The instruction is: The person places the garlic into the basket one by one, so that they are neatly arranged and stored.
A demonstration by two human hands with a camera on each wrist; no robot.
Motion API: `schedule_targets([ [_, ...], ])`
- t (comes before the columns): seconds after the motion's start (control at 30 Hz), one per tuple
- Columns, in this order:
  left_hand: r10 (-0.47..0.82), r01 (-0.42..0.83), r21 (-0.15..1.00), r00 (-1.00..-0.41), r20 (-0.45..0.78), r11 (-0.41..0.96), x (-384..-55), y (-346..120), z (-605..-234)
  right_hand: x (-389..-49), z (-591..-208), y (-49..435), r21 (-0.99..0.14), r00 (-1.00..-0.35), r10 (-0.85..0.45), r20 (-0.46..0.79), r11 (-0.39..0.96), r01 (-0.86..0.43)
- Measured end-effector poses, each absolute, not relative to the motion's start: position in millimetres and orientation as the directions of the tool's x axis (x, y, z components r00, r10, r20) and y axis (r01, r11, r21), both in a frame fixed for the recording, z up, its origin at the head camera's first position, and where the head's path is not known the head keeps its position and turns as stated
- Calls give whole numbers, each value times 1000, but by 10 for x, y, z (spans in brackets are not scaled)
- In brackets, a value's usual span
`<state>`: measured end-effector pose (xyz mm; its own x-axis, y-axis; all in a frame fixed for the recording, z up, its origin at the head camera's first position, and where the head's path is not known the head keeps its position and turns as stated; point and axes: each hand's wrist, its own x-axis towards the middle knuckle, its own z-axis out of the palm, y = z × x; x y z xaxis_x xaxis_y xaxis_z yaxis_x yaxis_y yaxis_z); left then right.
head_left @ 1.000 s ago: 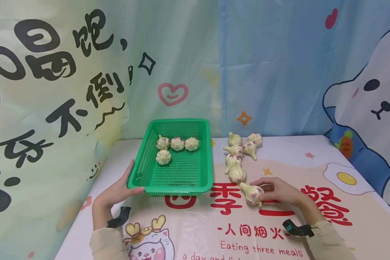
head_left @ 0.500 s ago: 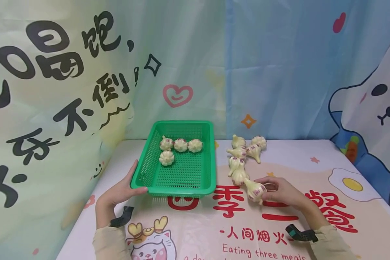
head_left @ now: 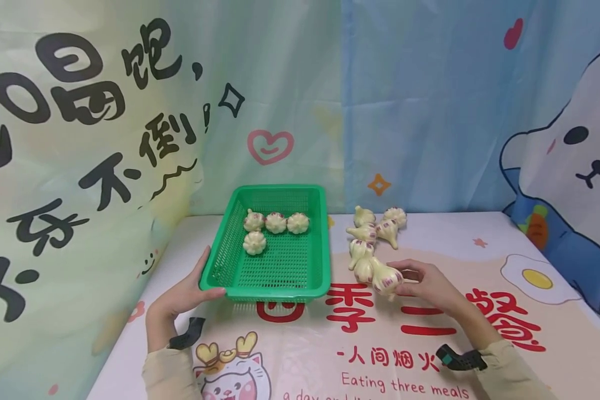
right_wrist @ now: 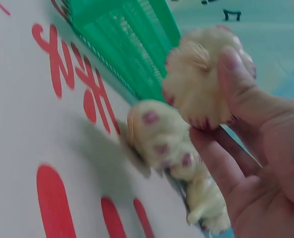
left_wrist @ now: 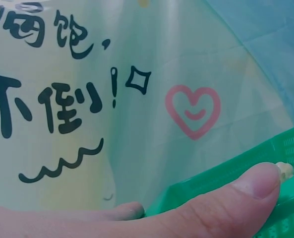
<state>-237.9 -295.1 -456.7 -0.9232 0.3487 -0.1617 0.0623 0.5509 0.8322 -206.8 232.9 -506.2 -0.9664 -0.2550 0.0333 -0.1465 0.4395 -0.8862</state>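
Observation:
My left hand (head_left: 182, 293) grips the near left corner of a green plastic basket (head_left: 275, 293); in the left wrist view its thumb (left_wrist: 236, 201) lies over the rim. Inside sit several garlic bulbs (head_left: 276, 223), three in a row and one in front of them. Between right thumb and fingers, my right hand (head_left: 427, 284) pinches another garlic bulb (right_wrist: 206, 77), stem towards the basket in the head view. It hangs above the table, overlapping the nearest bulb of a loose group of garlic (head_left: 361, 253) right of the basket.
A printed cloth (head_left: 300, 355) with red characters and a cartoon cat covers the table. Behind it hangs a pale blue and green curtain (head_left: 290, 72). Dark straps (head_left: 461, 358) sit on both wrists.
My right hand has lifted the garlic bulb off the table and brought it slightly up and left, over the nearest loose bulb. The left hand stays at the basket's corner.

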Motion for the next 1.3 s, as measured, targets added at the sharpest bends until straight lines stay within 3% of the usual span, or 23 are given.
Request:
schedule_targets([
  [0.73, 359, 78, 820, -919, -160, 567, -2386, -2950, -4562, -2071, -4708, 1908, -907, -994, -85, 68, 411, -97],
  [1.3, 359, 78, 834, -921, -149, 546, -2393, -2963, -4581, -2371, -4535, 1540, -931, -992, -74, 101, 346, -120],
])
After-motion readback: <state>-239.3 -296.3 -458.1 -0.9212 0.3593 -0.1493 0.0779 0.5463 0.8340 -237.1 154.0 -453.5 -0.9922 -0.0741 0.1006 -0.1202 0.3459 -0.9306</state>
